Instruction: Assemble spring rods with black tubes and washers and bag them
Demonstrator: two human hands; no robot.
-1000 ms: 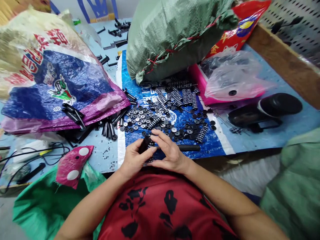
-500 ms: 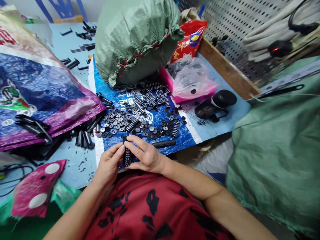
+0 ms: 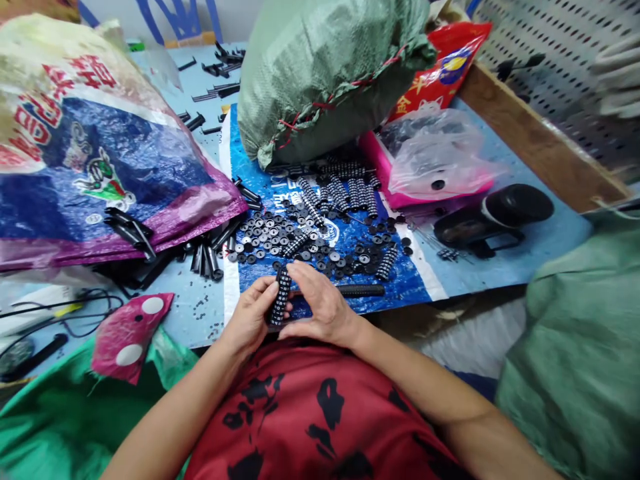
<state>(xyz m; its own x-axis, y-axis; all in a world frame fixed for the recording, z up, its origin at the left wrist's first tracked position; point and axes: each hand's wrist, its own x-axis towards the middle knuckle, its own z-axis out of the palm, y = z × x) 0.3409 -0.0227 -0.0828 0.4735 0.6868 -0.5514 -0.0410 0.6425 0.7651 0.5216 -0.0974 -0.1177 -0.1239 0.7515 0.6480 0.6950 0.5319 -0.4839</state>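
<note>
My left hand [image 3: 254, 308] grips a black cylinder with rows of small white characters [image 3: 281, 297], tilted slightly, thumb at its side and fingertips behind. Just right of it, my right hand [image 3: 323, 303] is open, its fingers stretched up near the cylinder's top and its thumb apart near the lower end. Whether those fingertips touch the cylinder I cannot tell. Beyond the hands lie many loose black discs with center holes [image 3: 267, 233]. Several similar patterned cylinders [image 3: 357, 193] rest behind them. A long dark ribbed rod [image 3: 361, 291] lies beside my right hand.
A big green woven sack [image 3: 325, 80] stands at the back. To the left are a printed plastic sack [image 3: 165, 143] and black tube-like parts [image 3: 203, 260]. A pink box [image 3: 407, 199] with a plastic bag and a black lidded mug [image 3: 493, 220] are at the right.
The view has swung left, so things appear further right. My right hand's fingers have spread away from the cylinder, which now shows more of its side in my left hand.
</note>
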